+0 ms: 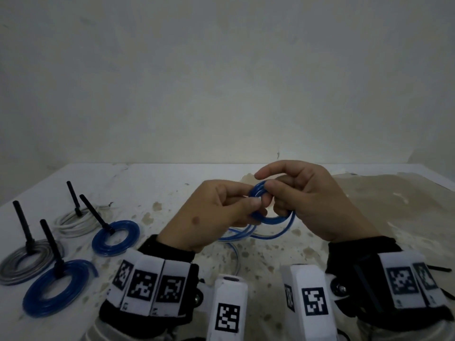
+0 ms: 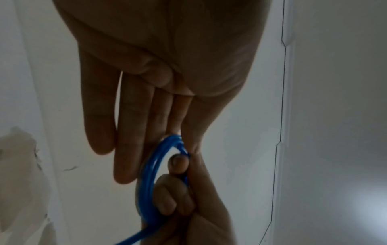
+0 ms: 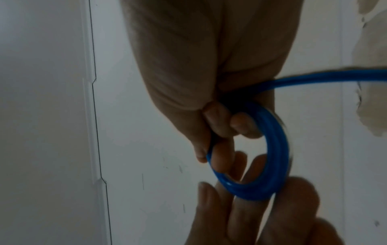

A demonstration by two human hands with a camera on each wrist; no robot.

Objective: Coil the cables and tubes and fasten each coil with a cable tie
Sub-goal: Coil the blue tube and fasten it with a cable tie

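Above the middle of the table (image 1: 172,183) both hands hold a small coil of blue tube (image 1: 270,219). My left hand (image 1: 246,207) pinches the coil's left side between thumb and fingers. My right hand (image 1: 278,193) has fingers hooked through the ring, its index finger raised. In the left wrist view the left hand (image 2: 184,137) pinches the top of the coil (image 2: 150,174). In the right wrist view the right hand (image 3: 222,129) curls round the coil (image 3: 272,149). The tube's loose tail (image 1: 246,235) trails in loops on the table below.
Several tied coils lie at the left, each with a black cable tie standing up: a white one (image 1: 76,222), a small blue one (image 1: 115,238), a grey one (image 1: 27,262) and a larger blue one (image 1: 59,289). Loose black ties (image 1: 440,268) lie at the right edge.
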